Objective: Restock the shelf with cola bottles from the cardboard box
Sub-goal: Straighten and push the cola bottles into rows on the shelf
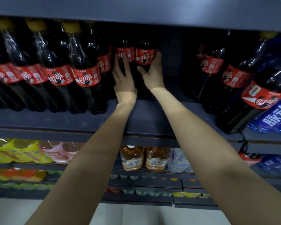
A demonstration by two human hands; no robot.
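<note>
Two cola bottles side by side, upright, deep at the back of the dark shelf point(146, 120), about midway between its left and right ends: left one point(125, 53) and right one point(145, 55), each dark with a red label in white script, caps lost in shadow. Touching or nearly so, labels facing forward. Left bottle under the fingers of the left hand point(124, 85), laid straight against its front; right bottle wrapped by the right hand point(152, 73), thumb at the front, fingers round the right side of the label. Bare shelf board in front, out to the front edge.
</note>
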